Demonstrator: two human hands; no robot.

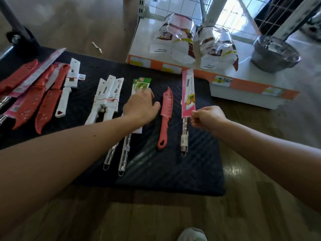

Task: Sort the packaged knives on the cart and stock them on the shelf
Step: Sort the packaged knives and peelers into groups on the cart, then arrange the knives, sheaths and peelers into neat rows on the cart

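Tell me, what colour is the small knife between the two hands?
The small knife is salmon pink all over, seen in the head view.

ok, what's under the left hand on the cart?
Two green-sleeved knives lie under the left hand; their steel handles stick out below the forearm. The sleeves' middle parts are covered by hand and wrist, so whether anything else lies there cannot be seen.

Daylight pours through the window grid [231, 11] at upper right, blown out to white and glaring off the wrapped bags [180, 37] and steel pot [276, 53]. The black cart top [165, 171] stays dim with streaky sheen. A bright patch marks the floor [232, 169]. Wide-angle bending curves the edges. The focus is soft, and the red knives [26, 94] at left are smeared.
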